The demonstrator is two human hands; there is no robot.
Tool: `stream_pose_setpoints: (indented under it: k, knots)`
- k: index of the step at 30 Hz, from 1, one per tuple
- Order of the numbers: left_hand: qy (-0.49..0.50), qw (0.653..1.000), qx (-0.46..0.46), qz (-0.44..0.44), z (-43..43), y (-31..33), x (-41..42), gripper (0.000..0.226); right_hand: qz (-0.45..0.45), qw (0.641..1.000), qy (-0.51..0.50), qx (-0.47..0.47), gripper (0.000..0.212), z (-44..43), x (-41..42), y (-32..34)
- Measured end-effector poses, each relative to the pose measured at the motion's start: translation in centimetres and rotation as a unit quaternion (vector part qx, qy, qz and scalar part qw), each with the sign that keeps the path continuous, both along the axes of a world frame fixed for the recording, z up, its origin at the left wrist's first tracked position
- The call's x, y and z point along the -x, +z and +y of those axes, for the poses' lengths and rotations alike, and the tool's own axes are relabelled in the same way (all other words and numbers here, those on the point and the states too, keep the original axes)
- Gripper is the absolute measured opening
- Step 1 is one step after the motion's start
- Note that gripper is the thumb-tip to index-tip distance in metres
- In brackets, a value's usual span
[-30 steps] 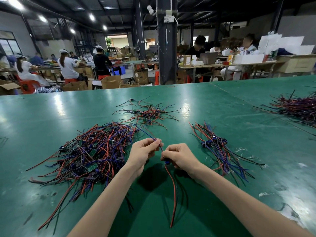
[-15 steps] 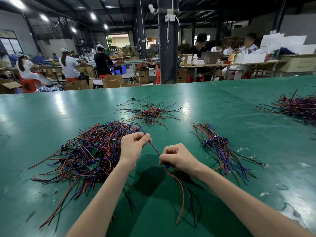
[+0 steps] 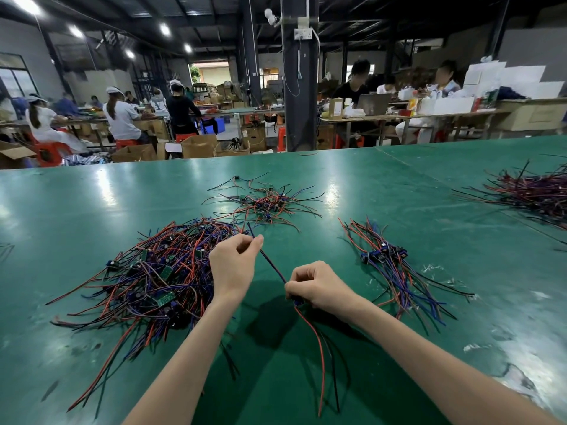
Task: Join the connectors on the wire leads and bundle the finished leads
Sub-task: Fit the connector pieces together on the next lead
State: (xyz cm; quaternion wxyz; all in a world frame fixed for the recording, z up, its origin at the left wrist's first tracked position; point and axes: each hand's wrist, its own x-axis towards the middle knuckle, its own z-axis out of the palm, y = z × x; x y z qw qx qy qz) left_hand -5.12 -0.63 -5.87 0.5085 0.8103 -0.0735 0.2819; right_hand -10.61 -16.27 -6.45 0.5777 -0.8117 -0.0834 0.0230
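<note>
One lead (image 3: 271, 265): straight between my hands, blue-violet, running from my left hand (image 3: 233, 265) down to my right hand (image 3: 319, 285)
Connector (image 3: 297, 301): blue, pinched under my right hand's curled fingers; red and black tails (image 3: 319, 348) trail toward me over the green table (image 3: 92, 204)
Left hand: thumb and forefinger pinch the lead
Left of left hand: tangled pile (image 3: 159, 271), just beside
Right of right hand: bundle (image 3: 389, 262), near
Beyond both hands: sparse pile (image 3: 264, 204)
</note>
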Motion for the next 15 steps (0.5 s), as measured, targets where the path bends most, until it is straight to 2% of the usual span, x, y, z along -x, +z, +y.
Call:
stream_pose_setpoints:
  k: [4, 9, 15]
  knots:
    - [-0.024, 0.988, 0.123, 0.093, -0.1, -0.2, -0.5, 0.024, -0.003, 1.000, -0.006, 0.010, 0.022, -0.1, 0.0, -0.1]
    - [-0.068, 0.947, 0.261, 0.178, -0.2, 0.3, -0.5, 0.018, -0.004, 1.000, -0.016, 0.021, 0.020, 0.0, -0.2, -0.2]
    - [-0.181, 0.846, 0.408, 0.292, -0.1, 1.3, -0.3, 0.019, -0.001, 1.000, -0.020, 0.011, 0.026, 0.1, -0.5, -0.4]
